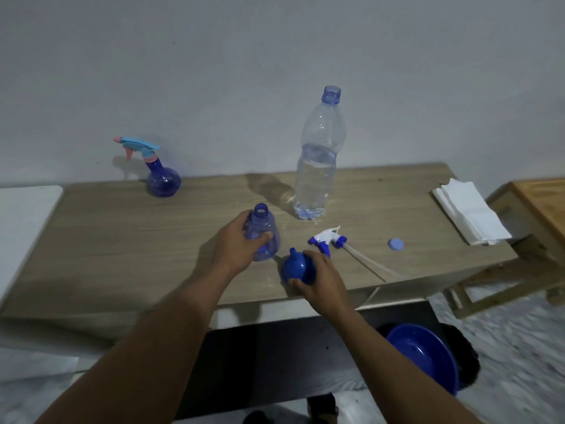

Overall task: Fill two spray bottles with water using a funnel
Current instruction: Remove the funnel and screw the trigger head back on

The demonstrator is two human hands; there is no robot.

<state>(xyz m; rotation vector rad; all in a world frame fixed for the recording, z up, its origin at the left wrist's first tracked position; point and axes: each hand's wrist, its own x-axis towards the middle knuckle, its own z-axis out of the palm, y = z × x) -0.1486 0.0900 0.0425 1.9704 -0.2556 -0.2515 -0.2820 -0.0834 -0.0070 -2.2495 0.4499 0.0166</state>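
My left hand (237, 246) grips an open, capless blue spray bottle (262, 231) standing upright on the wooden table (122, 240). Just to its right, my right hand (321, 273) is closed around a blue funnel (297, 267) that rests upside down on the table, spout pointing up. The bottle's white-and-blue trigger head (328, 238) with its dip tube lies on the table to the right. A second blue spray bottle (163, 179), with a light-blue and pink trigger head on, stands at the back left. A tall clear water bottle (318, 166), uncapped and about half full, stands behind.
A small blue bottle cap (396, 243) lies right of the trigger head. Folded white paper towels (470, 209) sit at the table's right end. A blue basin (423, 356) is on the floor below the front edge. A wooden stool (538, 203) stands at far right.
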